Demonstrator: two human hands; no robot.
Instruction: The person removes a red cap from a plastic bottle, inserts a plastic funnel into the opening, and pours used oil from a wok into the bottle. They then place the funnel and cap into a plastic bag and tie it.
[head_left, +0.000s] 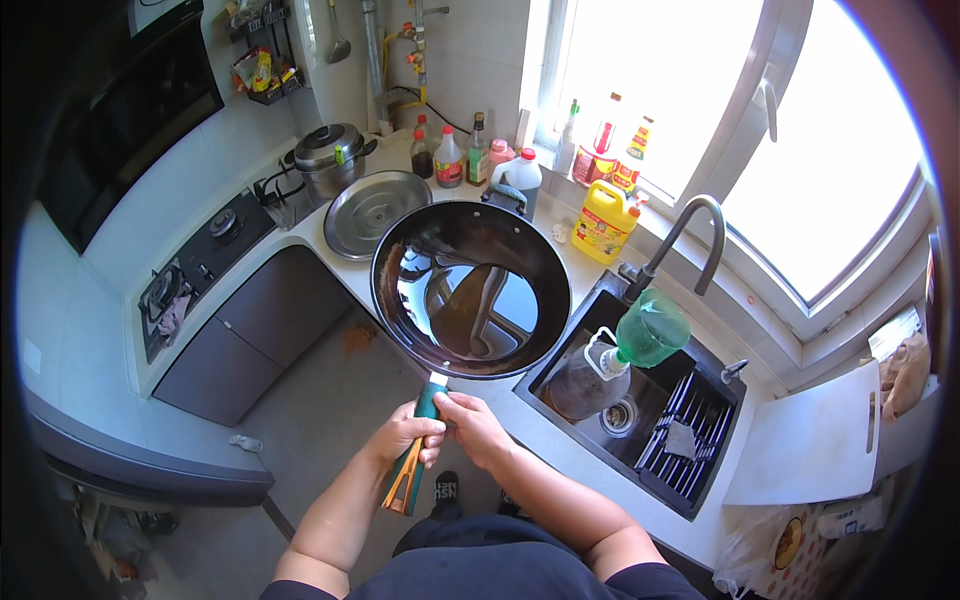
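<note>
Both of my hands are closed on the long green and wooden handle (405,480) of a big black wok (545,260). My left hand (408,437) wraps around the handle, and my right hand (472,430) grips it close to the wok. Inside the wok, a brownish, shiny liquid (470,310) mirrors the light. The wok sits over the counter's corner. To its right, in the dark sink (690,510), a clear plastic jug (585,385) leans, with a green translucent funnel-like piece (653,330), perhaps a cut bottle, at its mouth.
A large metal lid (375,215) and a lidded pot (330,160) are behind the wok. Several sauce bottles (449,158) and a yellow jug (602,222) line the back. The curved faucet (712,235) arches over the sink. A white cutting board (810,440) lies at right.
</note>
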